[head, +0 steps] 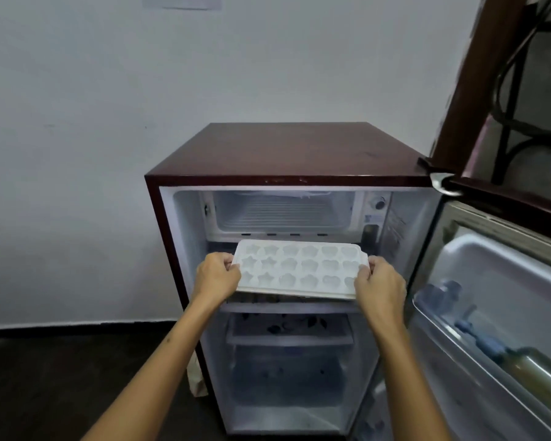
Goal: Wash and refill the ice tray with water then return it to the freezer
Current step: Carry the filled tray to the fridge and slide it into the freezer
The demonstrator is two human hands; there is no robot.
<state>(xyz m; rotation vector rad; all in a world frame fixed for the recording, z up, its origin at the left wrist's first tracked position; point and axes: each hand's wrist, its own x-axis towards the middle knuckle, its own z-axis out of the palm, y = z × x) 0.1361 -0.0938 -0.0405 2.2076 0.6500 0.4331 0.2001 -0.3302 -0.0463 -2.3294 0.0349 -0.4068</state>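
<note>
Both hands grip the white ice tray [301, 268], your left hand [215, 275] and right hand [379, 283] curled round its short ends, level before the open mini fridge [287, 154], just below the freezer compartment [283, 214]. Water fill unclear; likely only insertion remains.

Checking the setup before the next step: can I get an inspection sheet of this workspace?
Surface: dark floor; maroon fridge top bare.
Job's things: white ice tray held level in front of the open freezer compartment, below its opening.
Clutter: bottles in the door shelf; dark bits on the fridge shelves.
Hands: left hand and right hand grip the tray's ends.
Cables: black cable at upper right.
Surroundings: white wall, open fridge door.
</note>
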